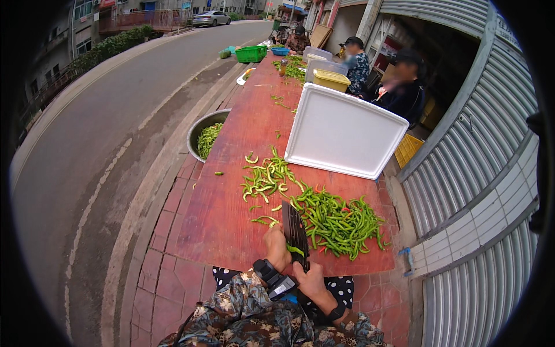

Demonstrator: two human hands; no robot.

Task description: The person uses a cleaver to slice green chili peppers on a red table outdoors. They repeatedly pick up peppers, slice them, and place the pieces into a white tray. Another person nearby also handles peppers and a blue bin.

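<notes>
My right hand [310,279] grips the handle of a dark-bladed cleaver [295,227], its blade pointing away from me over the near part of the red wooden table. Against the blade's left side is my left hand [277,247], fingers curled; what it holds is partly hidden. A green chili pepper [295,250] lies across the blade's lower part, beside the left hand. Right of the cleaver is a heap of whole green chili peppers [340,221] with a few red ones. Beyond my left hand, split green peppers [266,175] lie scattered on the table.
A white foam lid [347,130] leans upright on the red table [243,143]. A metal basin [193,139] of cut peppers stands left, below the tabletop. Farther along are plastic tubs [331,80], a green crate [251,54] and several people seated at the table. Metal shutters stand right.
</notes>
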